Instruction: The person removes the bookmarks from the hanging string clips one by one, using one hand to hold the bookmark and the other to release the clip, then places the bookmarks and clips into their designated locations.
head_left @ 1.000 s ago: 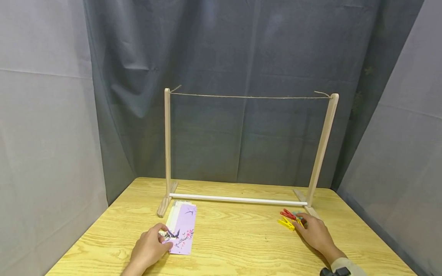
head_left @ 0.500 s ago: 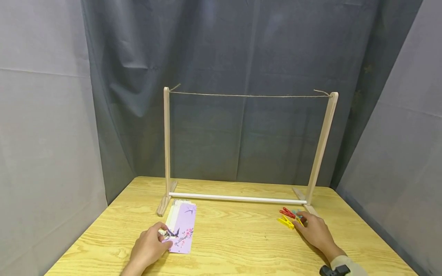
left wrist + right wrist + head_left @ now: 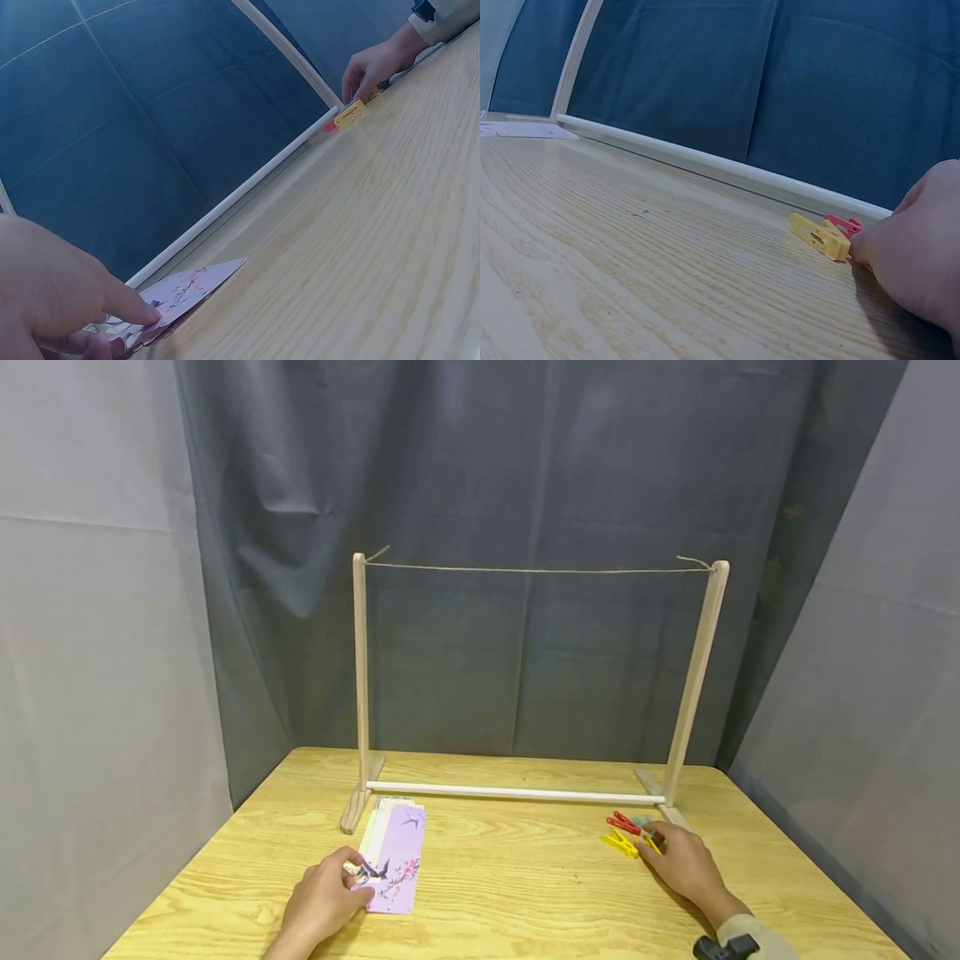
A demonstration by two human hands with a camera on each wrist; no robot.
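At the left of the head view, my left hand [image 3: 324,895] pinches the near left edge of a purple bookmark card [image 3: 401,860] printed with swallows and pink blossom. Paler cards [image 3: 377,828] lie under it in a stack. The left wrist view shows a fingertip on the card [image 3: 191,289], whose near edge stands slightly off the table. At the right, my right hand [image 3: 686,867] has thumb and fingers around a yellow clothespin [image 3: 652,843], mostly covered by the fingers. Another yellow clothespin [image 3: 620,845], a red clothespin [image 3: 624,823] and a light blue clothespin [image 3: 641,820] lie beside it.
Behind the hands stands a wooden frame with a left post [image 3: 362,677], a right post [image 3: 697,685] and a white bottom bar [image 3: 517,792]. A thin string [image 3: 525,571] runs between the post tops. Grey curtains [image 3: 450,652] surround the wood-grain table [image 3: 510,877].
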